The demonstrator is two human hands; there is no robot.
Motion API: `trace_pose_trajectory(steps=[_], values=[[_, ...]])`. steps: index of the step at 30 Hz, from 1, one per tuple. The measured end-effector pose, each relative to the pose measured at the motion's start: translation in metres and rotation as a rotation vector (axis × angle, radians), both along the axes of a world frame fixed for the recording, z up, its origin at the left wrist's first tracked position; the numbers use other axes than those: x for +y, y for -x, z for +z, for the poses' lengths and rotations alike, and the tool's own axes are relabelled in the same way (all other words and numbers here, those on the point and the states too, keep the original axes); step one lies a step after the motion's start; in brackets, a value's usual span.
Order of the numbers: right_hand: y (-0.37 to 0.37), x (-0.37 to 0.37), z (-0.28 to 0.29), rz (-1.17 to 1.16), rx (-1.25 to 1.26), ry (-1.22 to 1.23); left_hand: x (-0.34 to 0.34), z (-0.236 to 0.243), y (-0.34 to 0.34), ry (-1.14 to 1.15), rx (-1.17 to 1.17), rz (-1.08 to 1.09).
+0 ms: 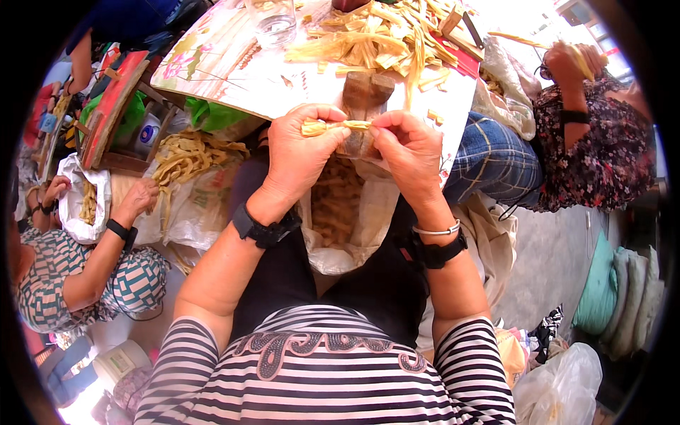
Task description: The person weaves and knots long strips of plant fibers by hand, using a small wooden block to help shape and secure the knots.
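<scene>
Over the near edge of the table, a small bundle of flat yellowish strips (313,128) stretches between my two hands. My left hand (301,145) grips its thicker end, thumb on the near side. At the other end the thumb and fingertips of my right hand (411,145) pinch the narrower tip. A brown wooden block (365,95) stands on the table edge right behind the bundle. Below my hands, an open whitish sack (381,216) between my knees holds many similar yellow-brown bundles (336,202).
Loose yellow strips (368,46) are heaped on the patterned table (248,85), near a clear glass (275,25) and a blade on a wooden holder (464,28). Co-workers sit close on both sides, one hand (142,197) at left near hanging strips (191,159). Stuffed sacks (602,283) stand at right.
</scene>
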State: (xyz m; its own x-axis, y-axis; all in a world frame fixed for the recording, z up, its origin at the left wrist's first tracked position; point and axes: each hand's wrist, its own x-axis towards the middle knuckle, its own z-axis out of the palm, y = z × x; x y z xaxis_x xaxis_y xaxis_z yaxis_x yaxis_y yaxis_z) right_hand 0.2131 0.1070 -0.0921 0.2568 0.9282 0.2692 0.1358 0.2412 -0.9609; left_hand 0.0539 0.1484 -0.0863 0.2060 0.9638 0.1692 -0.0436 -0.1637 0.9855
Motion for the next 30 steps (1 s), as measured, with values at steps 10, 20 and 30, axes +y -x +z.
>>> trace_pose_trajectory(steps=[10, 20, 30], values=[[0.002, -0.002, 0.006, -0.125, -0.427, -0.128, -0.003, -0.006, 0.000, -0.079, 0.244, 0.054], [-0.038, 0.007, 0.040, -0.233, -0.431, -0.225, -0.034, 0.016, 0.029, 0.300, -0.310, -0.207], [0.043, -0.102, 0.049, 0.352, 0.231, 0.445, -0.092, 0.027, 0.047, -0.194, 0.042, -0.232]])
